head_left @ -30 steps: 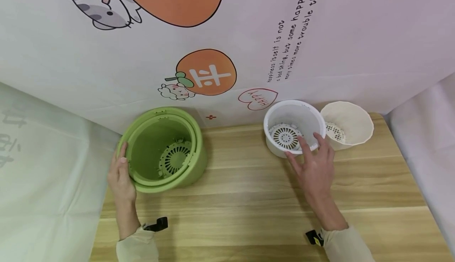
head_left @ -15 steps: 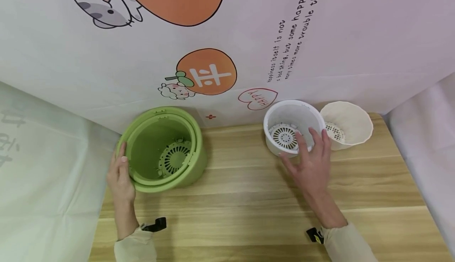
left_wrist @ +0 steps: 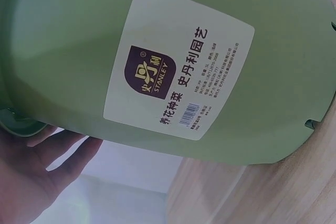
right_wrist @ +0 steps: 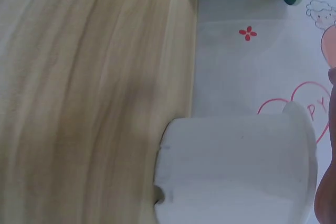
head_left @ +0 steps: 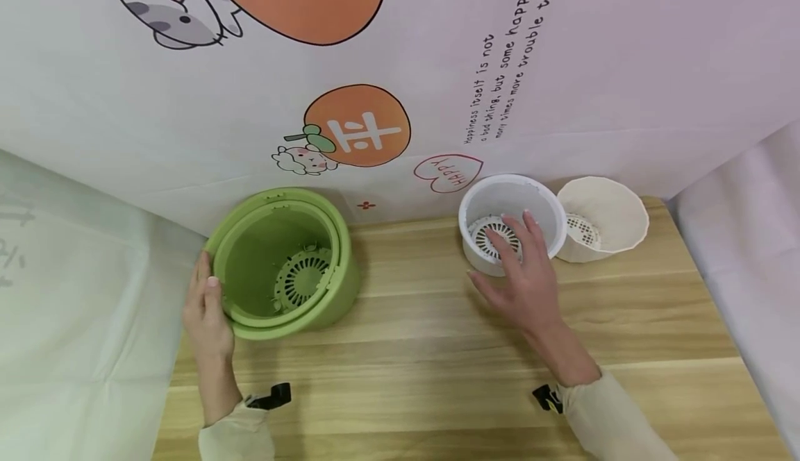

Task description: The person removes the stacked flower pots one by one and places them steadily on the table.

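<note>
On the left of the table, two green plastic flowerpots stand nested, the inner pot (head_left: 250, 256) within the outer pot (head_left: 348, 294). My left hand (head_left: 209, 322) rests against the outer pot's left side, fingers nearly straight and thumb by the rim. A large white label (left_wrist: 178, 66) shows on the green wall in the left wrist view. Over the near rim of a small white flowerpot (head_left: 481, 260) hovers my right hand (head_left: 528, 287), fingers spread and holding nothing. Slots pierce the white pot's bottom. In the right wrist view, only part of that hand shows beside the white pot (right_wrist: 236, 166).
A cream pot (head_left: 615, 214) with a wavy rim stands right beside the white one. Behind the pots rises a printed white backdrop (head_left: 437, 79), with plain cloth (head_left: 69, 294) along the left. Bare wood of the table (head_left: 400, 350) lies between my arms.
My right hand has drawn back from the white pot's right rim, moving left over its near side as the fingers came away. The left hand and the pots stay in place.
</note>
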The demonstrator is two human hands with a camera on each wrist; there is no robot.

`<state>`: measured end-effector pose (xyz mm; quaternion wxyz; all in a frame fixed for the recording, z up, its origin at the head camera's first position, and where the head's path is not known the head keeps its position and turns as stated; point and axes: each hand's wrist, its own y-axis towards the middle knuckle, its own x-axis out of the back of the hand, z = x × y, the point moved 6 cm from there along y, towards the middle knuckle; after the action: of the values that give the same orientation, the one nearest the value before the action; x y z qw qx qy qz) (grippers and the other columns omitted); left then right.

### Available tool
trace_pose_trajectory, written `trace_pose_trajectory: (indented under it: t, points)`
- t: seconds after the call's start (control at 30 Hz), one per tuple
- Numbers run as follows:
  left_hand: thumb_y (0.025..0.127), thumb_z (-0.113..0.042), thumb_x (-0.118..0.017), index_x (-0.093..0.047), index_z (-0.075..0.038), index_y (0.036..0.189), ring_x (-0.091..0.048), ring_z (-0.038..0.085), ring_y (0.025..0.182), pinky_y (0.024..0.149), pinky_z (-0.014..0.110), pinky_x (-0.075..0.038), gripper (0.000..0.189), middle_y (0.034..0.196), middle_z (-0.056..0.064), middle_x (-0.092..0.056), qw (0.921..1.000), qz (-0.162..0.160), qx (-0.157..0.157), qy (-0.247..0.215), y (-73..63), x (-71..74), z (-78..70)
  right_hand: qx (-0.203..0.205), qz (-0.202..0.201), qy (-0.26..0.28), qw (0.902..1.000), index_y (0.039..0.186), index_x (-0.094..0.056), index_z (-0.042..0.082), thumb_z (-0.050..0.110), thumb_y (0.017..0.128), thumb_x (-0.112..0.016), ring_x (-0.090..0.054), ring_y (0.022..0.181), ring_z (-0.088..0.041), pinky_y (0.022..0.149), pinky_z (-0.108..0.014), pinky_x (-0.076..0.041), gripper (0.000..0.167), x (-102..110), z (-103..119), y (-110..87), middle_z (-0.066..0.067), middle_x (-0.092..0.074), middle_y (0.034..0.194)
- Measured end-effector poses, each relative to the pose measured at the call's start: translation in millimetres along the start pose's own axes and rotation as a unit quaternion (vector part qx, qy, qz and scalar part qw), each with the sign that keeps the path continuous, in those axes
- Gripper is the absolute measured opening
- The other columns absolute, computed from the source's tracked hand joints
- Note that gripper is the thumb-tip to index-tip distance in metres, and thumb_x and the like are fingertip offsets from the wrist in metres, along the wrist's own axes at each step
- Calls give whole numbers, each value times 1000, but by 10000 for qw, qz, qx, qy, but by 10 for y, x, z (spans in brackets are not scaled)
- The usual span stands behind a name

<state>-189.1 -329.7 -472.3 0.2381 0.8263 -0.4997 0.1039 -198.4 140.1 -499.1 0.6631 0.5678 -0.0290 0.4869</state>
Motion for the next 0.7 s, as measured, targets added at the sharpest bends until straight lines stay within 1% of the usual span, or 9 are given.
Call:
trace_pose_trajectory:
  t: [0.13,0.3,0.43,0.7]
  points:
    - [108,-25,-39,-43,-14,149,-29,24,147,119,25,-19,42,157,5,-37,10000,-10,54,-20,-1,4,-4,371,108,199,9991,128,-62,2,49,87,-67,-36,139,-46,114,-56,-30,63,-50,97,102,-24,-52,139]
    - [108,-25,-39,-43,-15,149,-29,23,146,119,25,-19,42,157,3,-37,9999,3,41,119,8,-3,-1,708,180,319,9968,127,-63,2,51,87,-67,-40,137,-46,113,-57,-31,63,-115,200,193,-24,-54,137]
    - [108,-24,-39,-42,-14,150,-29,23,147,119,25,-19,43,157,3,-37,9999,8,16,151,4,2,-1,878,262,415,9949,123,-65,0,51,87,-67,-41,135,-47,112,-58,-32,63,-170,282,232,-24,-54,136]
    - [108,-25,-39,-41,-16,150,-29,23,147,119,26,-18,43,157,1,-37,9997,23,11,258,-3,12,4,1062,312,599,9921,125,-63,0,48,84,-71,-41,136,-45,113,-56,-33,64,-239,400,300,-24,-55,136]
